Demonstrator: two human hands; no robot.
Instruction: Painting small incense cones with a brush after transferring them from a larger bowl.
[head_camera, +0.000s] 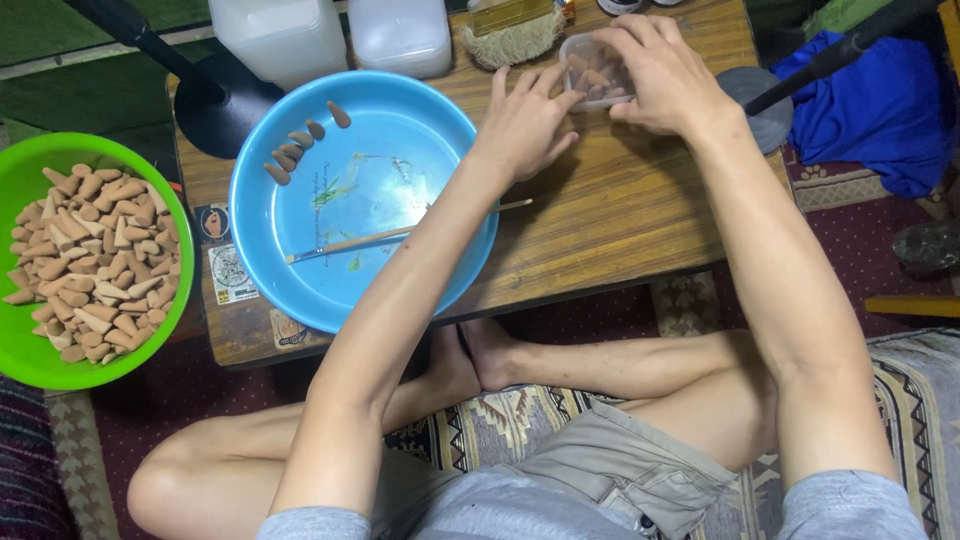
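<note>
A small clear plastic box (592, 62) holding several brown cones sits at the far side of the low wooden table (620, 210). My right hand (655, 70) covers and grips the box from the right. My left hand (522, 125) rests beside it with fingers spread, fingertips touching the box's left edge. A blue basin (400, 160) lies left of my left forearm, with several brown cones (300, 145) lined along its far-left inner wall. A thin wooden stick (360, 241) lies across the basin.
A green bowl (20, 345) heaped with tan cones sits at the far left. White plastic containers (290, 35) and a fibre pad (515, 40) stand at the table's back. Black stand bases (215, 100) and blue cloth (880, 100) flank the table.
</note>
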